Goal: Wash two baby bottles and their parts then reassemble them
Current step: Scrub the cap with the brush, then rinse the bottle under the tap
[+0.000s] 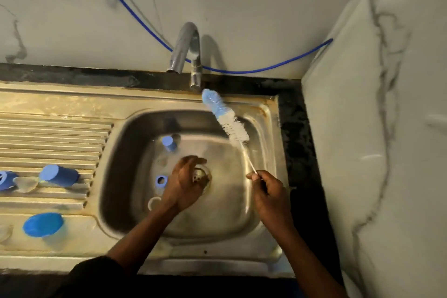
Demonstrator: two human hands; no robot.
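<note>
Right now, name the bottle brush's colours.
Bottle brush: blue tip, white bristles below; head view.

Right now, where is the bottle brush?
In the head view, the right hand grips the bottle brush by its thin handle over the right side of the sink, its blue tip up near the tap.

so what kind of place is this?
Probably a home kitchen wash-up corner: stainless steel sink with ribbed drainboard, chrome tap at a marble-look wall, and the right hand holding a bottle brush over the basin.
</note>
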